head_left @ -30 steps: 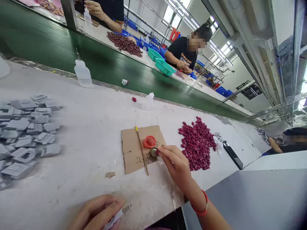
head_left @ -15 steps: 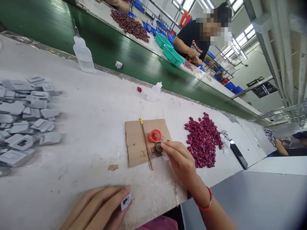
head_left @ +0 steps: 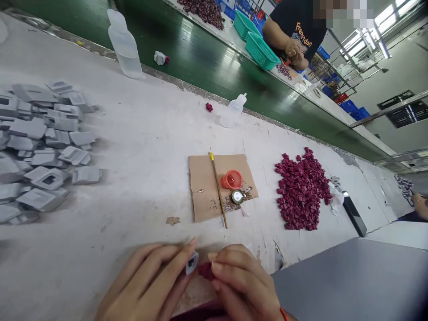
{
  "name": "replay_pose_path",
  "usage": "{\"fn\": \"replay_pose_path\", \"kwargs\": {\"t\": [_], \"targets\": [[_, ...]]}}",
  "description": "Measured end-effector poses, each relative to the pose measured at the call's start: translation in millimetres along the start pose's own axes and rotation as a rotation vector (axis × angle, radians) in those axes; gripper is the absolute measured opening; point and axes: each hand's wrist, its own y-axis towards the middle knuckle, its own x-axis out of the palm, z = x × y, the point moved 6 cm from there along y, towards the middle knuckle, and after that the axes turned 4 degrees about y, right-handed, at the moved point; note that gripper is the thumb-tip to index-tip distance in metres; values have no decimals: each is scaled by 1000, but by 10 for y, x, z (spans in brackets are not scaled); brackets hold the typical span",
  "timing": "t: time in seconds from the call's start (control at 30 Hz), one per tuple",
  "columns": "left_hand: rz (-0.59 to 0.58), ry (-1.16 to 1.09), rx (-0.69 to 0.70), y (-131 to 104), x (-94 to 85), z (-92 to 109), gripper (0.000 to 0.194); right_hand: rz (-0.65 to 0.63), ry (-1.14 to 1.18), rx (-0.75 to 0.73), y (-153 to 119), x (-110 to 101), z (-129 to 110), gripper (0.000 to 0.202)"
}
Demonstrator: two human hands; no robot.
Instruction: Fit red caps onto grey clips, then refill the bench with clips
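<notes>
Head view, at the near edge of the white table (head_left: 140, 147): a small grey frame piece (head_left: 191, 263) is pinched between the fingertips of the left hand (head_left: 147, 283), held up on edge just above the tabletop. Right beside it, touching or nearly so, a dark red piece (head_left: 204, 270) sits in the closed fingertips of the right hand (head_left: 242, 283), which wears a red bracelet at the wrist. Both hands are closed on their parts and meet at the middle.

Just beyond them lies a cardboard square (head_left: 203, 187) carrying a thin brush (head_left: 219, 191) with a yellow tip, an orange cap (head_left: 232, 179), a small round gold-rimmed dish (head_left: 237, 196) and a scatter of tiny gold bits. To its right is a heap of dark red pieces (head_left: 301, 189), with a black bar-shaped object (head_left: 354, 214) past that. Well to the left spreads a pile of grey frame pieces (head_left: 40, 147). Farther back stand two clear squeeze bottles, one large (head_left: 125, 44) and one small (head_left: 233, 111), along the green conveyor belt (head_left: 207, 58). Across the belt another person (head_left: 297, 26) works beside teal baskets (head_left: 257, 40)
</notes>
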Motion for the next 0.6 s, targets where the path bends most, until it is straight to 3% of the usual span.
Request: {"fn": "replay_pose_path", "kwargs": {"t": [0.1,0.17,0.27,0.37,0.6], "targets": [[-40,24,40,57,1,-18,40,14,-4,26,5,-33,13,30],[-65,-8,-3,103,-3,-72,37,-7,-10,28,22,-59,9,31],[-112,-135,-53,167,-11,-147,24,-119,-23,-9,67,-72,-6,30],[-141,-217,10,246,-34,-143,18,-257,-49,-89,100,-65,-20,29],[-23,-166,70,417,-138,-111,27,-335,-73,-128,102,-33,7,31]]}}
